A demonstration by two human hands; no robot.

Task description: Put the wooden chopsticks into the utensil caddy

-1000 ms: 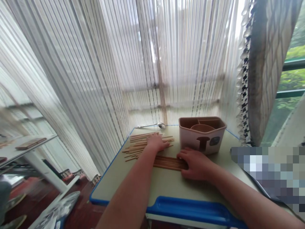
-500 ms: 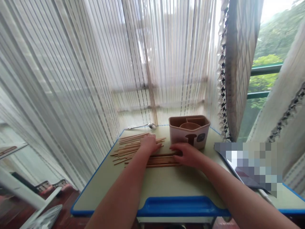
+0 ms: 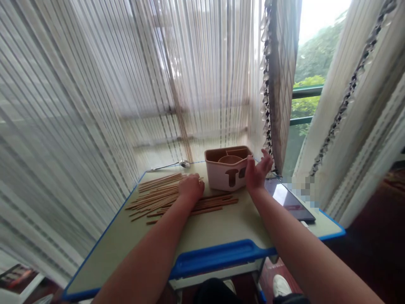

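Many thin wooden chopsticks (image 3: pixel 158 198) lie in loose, roughly parallel groups on the left half of the table. My left hand (image 3: pixel 191 188) rests over them with curled fingers closed around some chopsticks, whose tips show just past the knuckles. More chopsticks, a darker bunch (image 3: pixel 218 203), stretch out to the right of that wrist. My right hand (image 3: pixel 258 172) is raised at the right end of a white and brown utensil holder (image 3: pixel 218 179), fingers apart and nothing in them. The thumb side overlaps the holder's corner; I cannot tell whether it touches. Compartments divide the holder inside.
A metal ladle (image 3: pixel 171 165) lies at the table's back edge. Right of the holder is a dark tablet (image 3: pixel 292 202), partly behind my right forearm. The table (image 3: pixel 126 253) has a blue rim and a blue front tray (image 3: pixel 218 255). String curtains (image 3: pixel 202 84) hang behind.
My right hand has let go of the darker chopsticks and risen to the right, beside the holder. My left hand stays on the chopsticks. The view has turned to the right.
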